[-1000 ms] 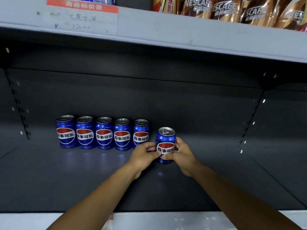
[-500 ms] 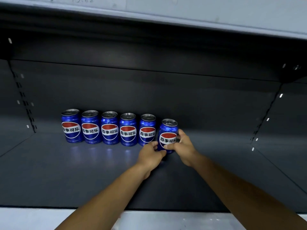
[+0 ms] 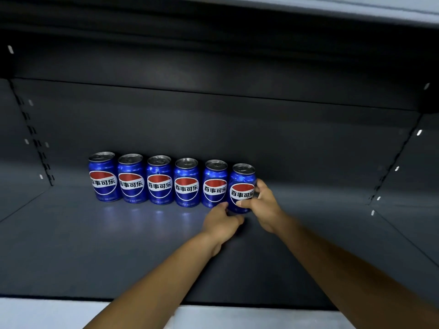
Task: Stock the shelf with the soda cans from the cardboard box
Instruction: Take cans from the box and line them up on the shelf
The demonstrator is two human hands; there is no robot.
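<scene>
Several blue soda cans with red, white and blue labels stand in a row at the back of the dark shelf (image 3: 118, 245). The rightmost soda can (image 3: 242, 184) stands at the row's right end, next to its neighbour (image 3: 215, 184). My right hand (image 3: 263, 207) grips this can from the right, thumb on its front. My left hand (image 3: 222, 220) touches the can's lower left with curled fingers. The cardboard box is out of view.
The shelf floor stretches bare to the right of the row, up to the slotted upright (image 3: 394, 162). Another slotted upright (image 3: 33, 136) stands at the left. The shelf above (image 3: 332, 5) overhangs. The pale front edge (image 3: 47, 312) runs along the bottom.
Both hands pushed the rightmost can back and left until it lined up with the row. The view has tilted down, so the shelf above with its packets has left the frame.
</scene>
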